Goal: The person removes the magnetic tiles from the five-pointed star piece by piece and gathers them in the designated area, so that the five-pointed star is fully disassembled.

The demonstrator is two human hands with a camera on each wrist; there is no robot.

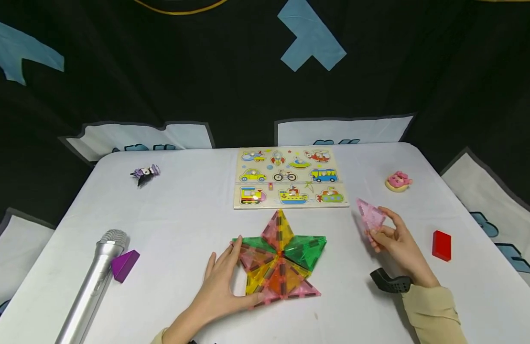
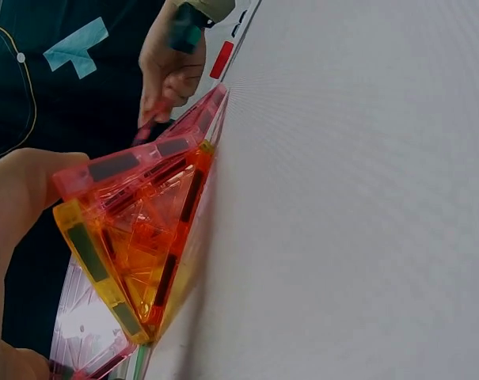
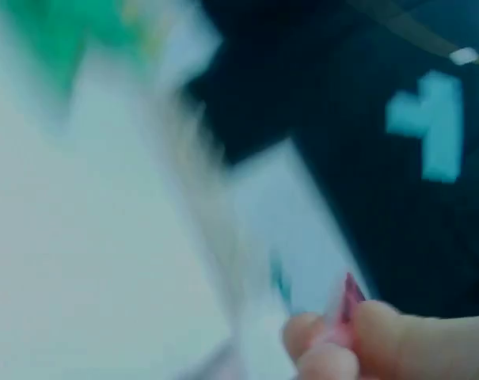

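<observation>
magnetic tile star [image 1: 279,260], a flat star of translucent pink, green, yellow and orange triangles, lies on the white table [image 1: 183,224] near the middle of its front edge. the left hand [image 1: 219,289] rests on the table at the star's left side, fingers nearly straight and spread, fingertips touching the pink and green tiles of the left point and the thumb against the lower yellow and pink edge; it grips nothing. in the left wrist view the thumb [image 2: 17,206] presses on the pink rim of the tiles [image 2: 136,237], which sit flat on the table.

the right hand [image 1: 395,241] is raised to the right of the star, well apart from it, and pinches a loose pink triangle tile [image 1: 370,216] between thumb and fingertips, the tile tilted up. the right wrist view is blurred; only fingertips [image 3: 326,344] on a thin pink edge [image 3: 351,297] can be made out.

a wooden vehicle puzzle board [image 1: 290,177] lies just beyond the star, toward the middle of the far edge. a pink toy [image 1: 398,181] sits near the far right corner, and a red block [image 1: 441,245] lies by the right edge. a silver microphone [image 1: 92,286] lies along the front left corner with a purple block [image 1: 124,265] touching its head. a small purple and black figure [image 1: 145,174] lies near the far left corner.
</observation>
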